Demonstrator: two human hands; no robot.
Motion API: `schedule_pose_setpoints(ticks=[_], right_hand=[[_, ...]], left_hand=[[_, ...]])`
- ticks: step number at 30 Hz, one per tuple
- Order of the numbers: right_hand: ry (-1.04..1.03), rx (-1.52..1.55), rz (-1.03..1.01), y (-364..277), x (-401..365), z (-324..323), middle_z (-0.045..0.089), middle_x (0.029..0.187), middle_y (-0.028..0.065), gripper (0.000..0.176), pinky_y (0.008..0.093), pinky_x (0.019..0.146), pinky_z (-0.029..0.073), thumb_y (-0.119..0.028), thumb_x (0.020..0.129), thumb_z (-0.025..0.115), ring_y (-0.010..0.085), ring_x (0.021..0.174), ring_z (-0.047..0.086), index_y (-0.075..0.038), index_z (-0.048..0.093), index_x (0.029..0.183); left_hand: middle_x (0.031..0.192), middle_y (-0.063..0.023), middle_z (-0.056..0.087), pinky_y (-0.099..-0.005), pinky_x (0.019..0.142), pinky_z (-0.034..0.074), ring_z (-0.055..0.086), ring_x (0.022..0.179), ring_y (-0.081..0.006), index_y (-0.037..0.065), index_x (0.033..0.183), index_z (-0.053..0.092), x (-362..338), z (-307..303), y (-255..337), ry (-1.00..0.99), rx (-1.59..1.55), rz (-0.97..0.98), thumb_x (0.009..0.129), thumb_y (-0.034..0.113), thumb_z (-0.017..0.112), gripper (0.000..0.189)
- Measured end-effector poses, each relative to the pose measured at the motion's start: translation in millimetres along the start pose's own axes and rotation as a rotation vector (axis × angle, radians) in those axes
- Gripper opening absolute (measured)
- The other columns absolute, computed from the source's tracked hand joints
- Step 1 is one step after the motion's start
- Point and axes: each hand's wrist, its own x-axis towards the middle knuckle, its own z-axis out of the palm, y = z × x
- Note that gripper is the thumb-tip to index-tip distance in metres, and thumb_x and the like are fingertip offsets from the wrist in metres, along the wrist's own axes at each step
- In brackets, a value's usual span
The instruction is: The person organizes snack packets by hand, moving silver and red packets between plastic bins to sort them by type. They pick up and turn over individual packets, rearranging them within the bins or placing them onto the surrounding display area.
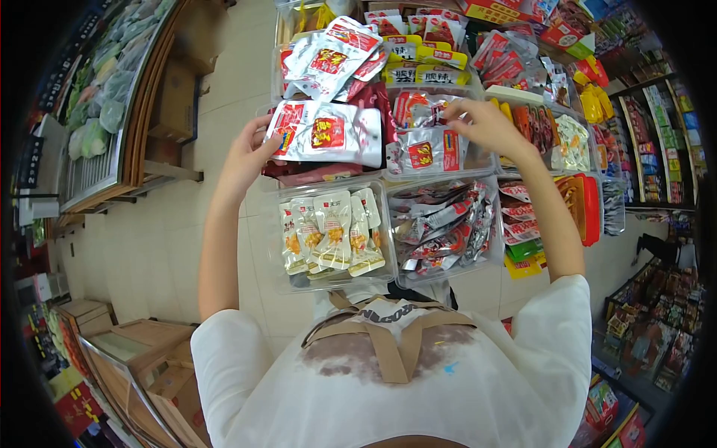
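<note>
My left hand [252,153] is closed on the left edge of a silver-and-red snack packet [328,133], thumb on top. That packet lies over dark red packaging [328,172]. Fingers bent and apart, my right hand [485,128] hovers over a clear bin [437,176]. Near its fingertips are an upper red-and-silver packet [414,109] and a silver packet with a red end [433,151]. More silver packets [336,56] are heaped just beyond the one in my left hand.
Closest to me are a bin of cream-coloured packets [328,231] and one of dark silver-red packets [444,228]. Yellow packets [426,63] stand farther back. A produce shelf [112,112] is across the aisle on the left; stocked racks [661,142] line the right.
</note>
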Motion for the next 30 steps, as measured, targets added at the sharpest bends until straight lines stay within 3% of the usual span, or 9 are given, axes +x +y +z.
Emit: schedule_pose_setpoints(ticks=[1, 3, 8, 11, 13, 17, 20, 23, 30], right_hand=[[0.003, 0.000, 0.008, 13, 4, 10, 0.062, 0.102, 0.0087, 0.032, 0.0330, 0.086, 0.045, -0.018, 0.080, 0.059, 0.0191, 0.095, 0.058, -0.003, 0.055, 0.108], [0.207, -0.420, -0.316, 47, 19, 40, 0.061, 0.103, 0.0151, 0.036, 0.0369, 0.085, 0.045, -0.016, 0.074, 0.059, 0.0292, 0.094, 0.058, -0.002, 0.058, 0.107], [0.208, -0.437, -0.348, 47, 25, 43, 0.060, 0.095, 0.0146, 0.034, 0.0418, 0.084, 0.044, -0.016, 0.073, 0.059, 0.0326, 0.093, 0.057, -0.002, 0.058, 0.104], [0.395, -0.313, -0.368, 46, 32, 31, 0.059, 0.094, 0.0146, 0.031, 0.0420, 0.082, 0.044, -0.016, 0.073, 0.059, 0.0331, 0.090, 0.056, -0.001, 0.058, 0.100], [0.484, -0.478, -0.338, 53, 41, 27, 0.059, 0.093, 0.0155, 0.033, 0.0420, 0.081, 0.044, -0.017, 0.074, 0.059, 0.0340, 0.089, 0.056, -0.001, 0.055, 0.103], [0.482, -0.539, -0.302, 60, 44, 39, 0.058, 0.092, 0.0168, 0.036, 0.0429, 0.080, 0.044, -0.017, 0.074, 0.059, 0.0358, 0.088, 0.055, -0.002, 0.051, 0.106], [0.325, -0.355, -0.154, 56, 45, 34, 0.058, 0.094, 0.0168, 0.036, 0.0450, 0.079, 0.043, -0.018, 0.074, 0.059, 0.0375, 0.089, 0.055, -0.004, 0.047, 0.105], [0.297, -0.368, -0.150, 50, 48, 27, 0.057, 0.094, 0.0152, 0.029, 0.0458, 0.080, 0.042, -0.020, 0.073, 0.061, 0.0359, 0.091, 0.054, -0.006, 0.049, 0.095], [0.299, -0.564, -0.459, 53, 35, 31, 0.057, 0.091, 0.0118, 0.024, 0.0420, 0.079, 0.043, -0.022, 0.073, 0.063, 0.0318, 0.089, 0.054, -0.009, 0.055, 0.092]], left_hand=[[0.094, -0.0054, 0.062, -0.0227, 0.069, 0.045, 0.057, 0.077, -0.0074, 0.000, 0.121, 0.047, -1, 2, -2, 0.017, 0.068, 0.046, 0.086, 0.021, 0.058, 0.042], [0.097, -0.0052, 0.060, -0.0222, 0.067, 0.045, 0.056, 0.080, -0.0078, 0.001, 0.122, 0.046, 0, 5, -2, 0.026, 0.170, 0.073, 0.086, 0.021, 0.057, 0.043], [0.099, -0.0087, 0.061, -0.0246, 0.064, 0.047, 0.058, 0.073, -0.0110, -0.001, 0.122, 0.046, -5, 8, 8, 0.092, 0.356, 0.100, 0.084, 0.021, 0.059, 0.046], [0.105, -0.0093, 0.060, -0.0258, 0.065, 0.047, 0.058, 0.076, -0.0124, 0.000, 0.121, 0.048, -7, 5, 3, 0.204, 0.385, 0.171, 0.084, 0.020, 0.059, 0.043], [0.110, -0.0086, 0.059, -0.0259, 0.063, 0.046, 0.058, 0.082, -0.0118, 0.002, 0.119, 0.049, -8, -1, -1, 0.277, 0.438, 0.282, 0.085, 0.018, 0.058, 0.039], [0.112, -0.0071, 0.058, -0.0247, 0.063, 0.044, 0.057, 0.087, -0.0110, 0.003, 0.118, 0.050, -25, -10, -9, 0.259, 0.384, 0.321, 0.085, 0.014, 0.056, 0.035], [0.114, -0.0063, 0.057, -0.0231, 0.065, 0.041, 0.056, 0.088, -0.0102, 0.004, 0.118, 0.051, -42, -12, -17, 0.290, 0.290, 0.309, 0.085, 0.012, 0.055, 0.034], [0.115, -0.0061, 0.057, -0.0225, 0.068, 0.040, 0.056, 0.091, -0.0096, 0.004, 0.117, 0.051, -56, -15, -19, 0.312, 0.197, 0.278, 0.086, 0.010, 0.054, 0.033], [0.114, -0.0093, 0.056, -0.0257, 0.083, 0.041, 0.056, 0.097, -0.0131, 0.002, 0.117, 0.050, -83, -7, -9, 0.327, 0.082, 0.315, 0.087, 0.006, 0.050, 0.030]])
